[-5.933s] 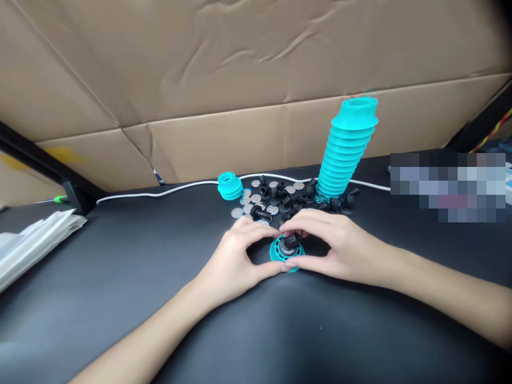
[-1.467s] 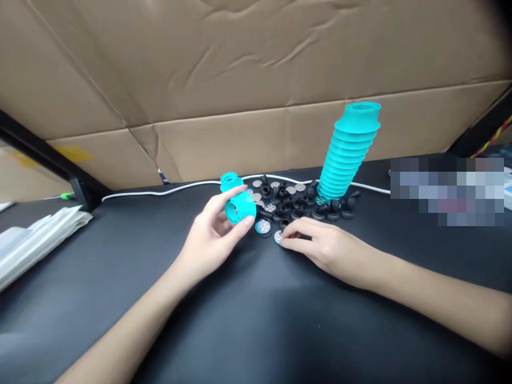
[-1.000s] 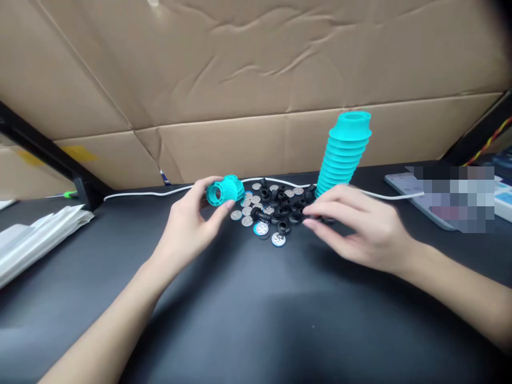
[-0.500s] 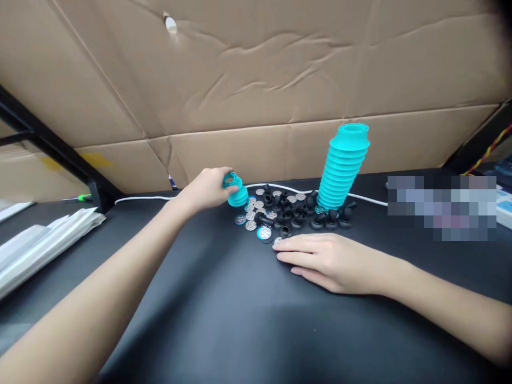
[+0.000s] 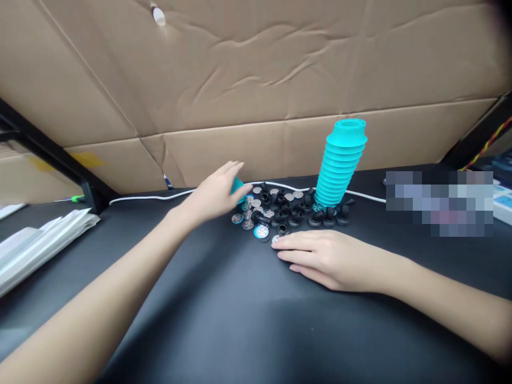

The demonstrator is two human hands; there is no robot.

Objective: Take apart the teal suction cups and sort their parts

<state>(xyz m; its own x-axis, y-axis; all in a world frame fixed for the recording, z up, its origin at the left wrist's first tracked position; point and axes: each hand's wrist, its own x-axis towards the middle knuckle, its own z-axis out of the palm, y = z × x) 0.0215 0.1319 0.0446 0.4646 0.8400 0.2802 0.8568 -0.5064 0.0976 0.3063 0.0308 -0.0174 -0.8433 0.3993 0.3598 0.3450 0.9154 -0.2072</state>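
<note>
My left hand (image 5: 218, 192) is open, its thumb and fingers spread beside a short turquoise piece (image 5: 237, 188), which it partly hides. My right hand (image 5: 320, 256) lies flat on the black table with its fingers apart, the fingertips touching a small silver disc (image 5: 276, 239). Between the hands is a heap of black fittings (image 5: 296, 217) with several round silver discs (image 5: 248, 224) to their left. A tall, ribbed turquoise stack (image 5: 340, 162) stands behind the fittings, tilted slightly to the right.
A brown cardboard sheet (image 5: 240, 80) rises behind the black table (image 5: 192, 320). A white cable (image 5: 152, 198) runs along its base. White papers (image 5: 48, 240) lie at the left, near a black metal frame (image 5: 52, 160). A white power strip (image 5: 502, 205) is at the right edge.
My left hand has let go of the short turquoise piece and opened, shifting slightly right and over it. My right hand rests as before. The camera view has shifted slightly.
</note>
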